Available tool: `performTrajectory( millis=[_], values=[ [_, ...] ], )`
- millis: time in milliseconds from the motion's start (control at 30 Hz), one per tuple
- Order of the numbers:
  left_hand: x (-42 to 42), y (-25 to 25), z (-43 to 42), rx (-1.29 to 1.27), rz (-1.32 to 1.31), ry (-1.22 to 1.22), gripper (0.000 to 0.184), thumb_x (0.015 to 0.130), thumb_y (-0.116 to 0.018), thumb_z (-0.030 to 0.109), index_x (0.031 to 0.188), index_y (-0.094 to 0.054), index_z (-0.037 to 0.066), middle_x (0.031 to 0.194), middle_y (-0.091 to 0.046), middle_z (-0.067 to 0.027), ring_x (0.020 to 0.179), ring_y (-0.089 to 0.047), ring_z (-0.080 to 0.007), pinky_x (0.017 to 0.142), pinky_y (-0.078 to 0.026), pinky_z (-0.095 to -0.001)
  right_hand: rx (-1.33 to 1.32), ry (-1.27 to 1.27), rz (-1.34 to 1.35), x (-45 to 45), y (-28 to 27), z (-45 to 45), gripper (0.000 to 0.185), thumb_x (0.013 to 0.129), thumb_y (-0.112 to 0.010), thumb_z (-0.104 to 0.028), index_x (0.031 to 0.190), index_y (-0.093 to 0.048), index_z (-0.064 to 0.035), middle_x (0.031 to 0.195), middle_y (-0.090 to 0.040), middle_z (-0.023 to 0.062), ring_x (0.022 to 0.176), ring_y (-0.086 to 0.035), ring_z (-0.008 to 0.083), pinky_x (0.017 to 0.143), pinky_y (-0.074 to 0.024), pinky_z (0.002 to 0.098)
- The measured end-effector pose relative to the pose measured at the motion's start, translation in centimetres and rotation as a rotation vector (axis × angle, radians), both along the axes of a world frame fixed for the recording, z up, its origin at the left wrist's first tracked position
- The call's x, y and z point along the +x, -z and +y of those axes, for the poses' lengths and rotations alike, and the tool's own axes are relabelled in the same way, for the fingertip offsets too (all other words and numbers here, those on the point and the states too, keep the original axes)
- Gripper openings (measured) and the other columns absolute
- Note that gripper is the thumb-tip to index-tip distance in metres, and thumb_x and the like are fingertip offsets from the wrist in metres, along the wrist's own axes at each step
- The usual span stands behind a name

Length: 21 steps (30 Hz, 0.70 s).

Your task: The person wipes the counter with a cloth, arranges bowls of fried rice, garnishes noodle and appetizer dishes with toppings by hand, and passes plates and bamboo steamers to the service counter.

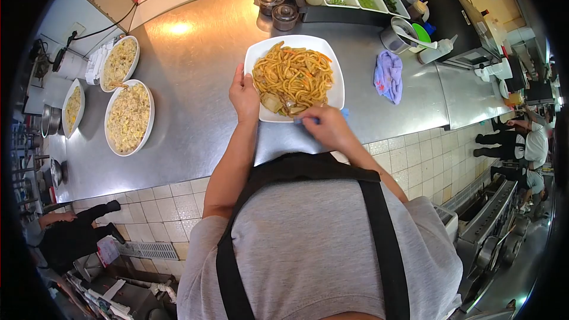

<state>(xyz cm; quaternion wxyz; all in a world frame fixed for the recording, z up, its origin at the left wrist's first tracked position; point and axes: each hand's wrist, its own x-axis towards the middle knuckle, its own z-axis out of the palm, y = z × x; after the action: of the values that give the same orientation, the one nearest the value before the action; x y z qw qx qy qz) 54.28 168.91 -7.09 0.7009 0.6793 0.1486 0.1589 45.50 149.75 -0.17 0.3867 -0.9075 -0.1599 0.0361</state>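
A square white plate [338,74] heaped with brown stir-fried noodles [293,74] is in front of me on the steel counter. My left hand [243,96] grips its left rim, thumb on top and fingers around the edge. At the near right rim, my right hand [326,127] is closed, fingers bent down against the plate's edge. Bits of a blue cloth [345,112] show around those fingers; most of it is hidden beneath the hand. Vegetable pieces [272,104] lie at the front of the noodles, close to the rim.
Several white dishes of fried rice [130,117] stand on the left of the steel counter [195,59]. Lidded jars [285,17] and topping trays [365,0] line the back. A purple towel [388,77] lies at right, before a metal pot [398,35]. Other people [536,142] stand farther off.
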Motion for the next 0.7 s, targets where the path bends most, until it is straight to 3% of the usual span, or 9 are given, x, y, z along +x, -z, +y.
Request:
performTrajectory(
  millis=[100,133,200,300,433,500,567,667,700],
  values=[
    [0.1,0.3,0.4,0.021,0.004,0.023,0.037,0.091,-0.047,0.007,0.126,-0.049,-0.005,0.115,-0.061,-0.0161,0.102,-0.058,-0.0184,0.090,-0.043,-0.0274,0.418,0.087,0.201,1.6,-1.7,-5.8,0.017,0.085,-0.056,-0.008,0.098,-0.067,-0.0063,0.080,-0.065,0.0035,0.077,-0.060,0.0122,0.069,-0.0476,0.0267],
    [0.4,0.3,0.5,0.021,0.004,0.039,0.037,0.091,-0.047,0.007,0.126,-0.049,-0.005,0.116,-0.061,-0.0161,0.103,-0.058,-0.0186,0.090,-0.043,-0.0275,0.571,0.212,0.346,2.0,-2.1,-8.9,0.020,0.083,-0.057,-0.005,0.101,-0.066,-0.0082,0.089,-0.065,0.0022,0.083,-0.060,0.0121,0.072,-0.0467,0.0260],
    [0.8,-0.3,1.1,0.062,0.023,0.077,0.036,0.091,-0.047,0.007,0.126,-0.050,-0.005,0.116,-0.060,-0.0158,0.103,-0.058,-0.0181,0.090,-0.043,-0.0273,0.024,0.356,-0.041,2.1,-3.3,-12.5,0.025,0.082,-0.056,-0.004,0.105,-0.063,-0.0092,0.098,-0.063,0.0081,0.084,-0.062,0.0168,0.072,-0.0481,0.0281],
    [2.0,0.2,2.1,0.067,0.021,0.144,0.037,0.091,-0.048,0.007,0.126,-0.050,-0.005,0.117,-0.060,-0.0153,0.102,-0.058,-0.0173,0.089,-0.043,-0.0270,-0.462,0.512,-0.467,1.3,-0.8,-15.4,0.028,0.081,-0.058,-0.005,0.108,-0.061,-0.0106,0.102,-0.060,0.0129,0.080,-0.062,0.0242,0.070,-0.0494,0.0331],
    [2.8,0.5,2.9,0.027,0.018,0.204,0.038,0.091,-0.049,0.008,0.127,-0.048,-0.005,0.116,-0.059,-0.0148,0.101,-0.057,-0.0160,0.088,-0.044,-0.0265,-0.290,0.553,-0.045,-0.8,1.6,-14.9,0.031,0.080,-0.062,-0.014,0.111,-0.058,-0.0115,0.108,-0.056,0.0167,0.092,-0.059,0.0335,0.077,-0.0487,0.0410],
    [3.3,0.5,3.3,0.038,0.025,0.223,0.038,0.091,-0.049,0.008,0.127,-0.048,-0.005,0.115,-0.060,-0.0144,0.101,-0.057,-0.0156,0.088,-0.044,-0.0263,-0.173,0.530,-0.067,-1.6,2.3,-12.6,0.032,0.079,-0.066,-0.020,0.109,-0.059,-0.0112,0.105,-0.057,0.0162,0.089,-0.059,0.0335,0.077,-0.0492,0.0410],
    [3.6,0.1,3.6,0.058,0.041,0.240,0.038,0.091,-0.050,0.008,0.127,-0.048,-0.005,0.114,-0.060,-0.0136,0.099,-0.057,-0.0149,0.087,-0.044,-0.0259,-0.183,0.452,-0.365,-2.1,2.5,-9.9,0.031,0.077,-0.069,-0.023,0.104,-0.061,-0.0108,0.101,-0.058,0.0153,0.083,-0.060,0.0324,0.074,-0.0499,0.0406],
    [4.5,0.5,4.6,0.063,0.044,0.317,0.038,0.091,-0.050,0.009,0.126,-0.049,-0.003,0.111,-0.061,-0.0117,0.097,-0.057,-0.0140,0.086,-0.044,-0.0256,-0.351,0.225,-0.326,-2.3,3.9,-9.3,0.029,0.076,-0.069,-0.023,0.102,-0.063,-0.0104,0.099,-0.060,0.0157,0.083,-0.061,0.0327,0.074,-0.0504,0.0404],
    [4.8,0.3,4.6,0.065,0.038,0.329,0.037,0.091,-0.050,0.009,0.126,-0.050,-0.003,0.109,-0.061,-0.0111,0.096,-0.057,-0.0133,0.084,-0.044,-0.0253,-0.294,0.249,-0.113,-1.9,4.7,-10.2,0.027,0.077,-0.066,-0.019,0.102,-0.064,-0.0095,0.101,-0.061,0.0162,0.088,-0.061,0.0333,0.076,-0.0503,0.0406]
  ],
)
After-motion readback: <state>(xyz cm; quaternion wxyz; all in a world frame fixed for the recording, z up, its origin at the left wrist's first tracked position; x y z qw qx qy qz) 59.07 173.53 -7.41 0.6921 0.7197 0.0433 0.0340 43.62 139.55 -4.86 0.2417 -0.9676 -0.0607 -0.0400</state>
